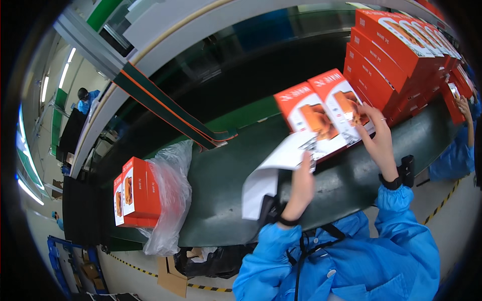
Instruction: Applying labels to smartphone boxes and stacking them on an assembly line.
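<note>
Two red and white cartons lie side by side on the dark green belt in front of me, a left carton point(293, 100) and a right carton point(326, 80), both with food pictures on top. My left hand point(300, 189), slightly blurred, grips a white sheet point(261, 188) that curls down over the belt's near edge. Small black and silver printed patches show on the sheet by my thumb. My right hand point(379, 140) rests its fingertips on the right carton's printed face, thumb and forefinger apart. A small shiny patch lies near those fingertips, partly hidden.
Stacked red cartons point(376, 65) rise at the right. At the left, more red cartons point(145, 188) sit partly in a clear plastic bag point(170, 190). A green strap with orange edges point(165, 108) slants down to the belt point(216, 200). Another person's hand point(464, 108) is at far right.
</note>
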A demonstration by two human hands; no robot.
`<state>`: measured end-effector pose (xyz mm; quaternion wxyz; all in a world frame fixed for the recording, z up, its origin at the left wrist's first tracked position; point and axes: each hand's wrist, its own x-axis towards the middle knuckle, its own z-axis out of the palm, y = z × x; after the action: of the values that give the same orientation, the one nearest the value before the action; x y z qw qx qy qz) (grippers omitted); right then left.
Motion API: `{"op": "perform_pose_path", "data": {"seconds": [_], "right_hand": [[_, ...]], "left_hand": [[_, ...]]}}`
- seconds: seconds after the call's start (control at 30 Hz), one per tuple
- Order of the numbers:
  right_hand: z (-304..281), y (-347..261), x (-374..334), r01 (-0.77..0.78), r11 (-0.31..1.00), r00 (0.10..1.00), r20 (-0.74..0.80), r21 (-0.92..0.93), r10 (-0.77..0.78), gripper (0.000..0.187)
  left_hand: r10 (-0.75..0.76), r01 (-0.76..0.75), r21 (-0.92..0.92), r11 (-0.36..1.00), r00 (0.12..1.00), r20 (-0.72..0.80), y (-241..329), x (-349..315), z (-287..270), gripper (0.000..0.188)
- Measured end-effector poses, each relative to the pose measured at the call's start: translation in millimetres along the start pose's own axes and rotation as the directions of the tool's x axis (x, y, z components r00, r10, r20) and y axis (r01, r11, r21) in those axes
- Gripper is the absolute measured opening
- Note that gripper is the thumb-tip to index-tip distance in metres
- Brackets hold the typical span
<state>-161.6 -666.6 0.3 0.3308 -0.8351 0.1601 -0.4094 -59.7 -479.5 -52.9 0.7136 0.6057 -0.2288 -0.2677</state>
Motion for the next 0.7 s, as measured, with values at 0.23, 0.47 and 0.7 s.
{"op": "perform_pose_path", "data": {"seconds": [0.23,0.47,0.7], "right_hand": [[22.5,33.2,-21.8,0.080,0.985,0.995,0.071,-0.150,-0.070,0.049],[56.7,-43.4,-24.2,0.160,0.985,0.957,0.233,0.069,-0.172,0.035],[206.8,-148.1,-45.5,0.185,0.815,0.651,0.553,0.549,-0.520,0.036]], "left_hand": [[0.101,-0.094,-0.053,0.994,0.985,0.138,-29.2,48.1,13.1,0.046],[0.564,-0.590,0.241,0.771,0.456,-0.689,91.7,-78.4,-142.5,0.048],[0.630,-0.504,0.686,0.524,-0.313,-0.711,176.5,-212.5,-411.0,0.049]]}}
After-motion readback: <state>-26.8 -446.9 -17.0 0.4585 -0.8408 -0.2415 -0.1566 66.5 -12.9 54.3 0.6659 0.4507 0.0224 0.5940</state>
